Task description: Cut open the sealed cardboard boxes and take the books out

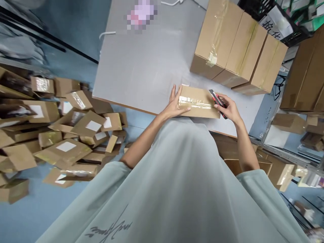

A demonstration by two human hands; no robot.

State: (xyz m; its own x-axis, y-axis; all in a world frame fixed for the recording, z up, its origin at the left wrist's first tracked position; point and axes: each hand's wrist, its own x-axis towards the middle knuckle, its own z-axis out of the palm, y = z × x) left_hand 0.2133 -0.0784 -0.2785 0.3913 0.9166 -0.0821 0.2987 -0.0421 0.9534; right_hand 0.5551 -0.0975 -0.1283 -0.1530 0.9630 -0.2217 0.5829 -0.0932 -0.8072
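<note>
A small taped cardboard box (196, 101) lies at the front edge of the grey table (141, 64), close to my body. Clear shiny tape runs along its top. My left hand (174, 104) grips the left end of the box, thumb on the top face and fingers spread behind the end. In my right hand (229, 107) is a black and red box cutter (217, 101), held over the right end of the box. Its tip points up and to the left. Whether the blade is out I cannot tell.
Three large cardboard boxes (230, 44) stand at the table's back right. A black crate (260, 8) sits behind them. Many opened cartons (68, 148) are heaped on the blue floor at left. Shelving with more boxes (290, 123) is at right. A blurred-out item (143, 11) lies at the table's far end.
</note>
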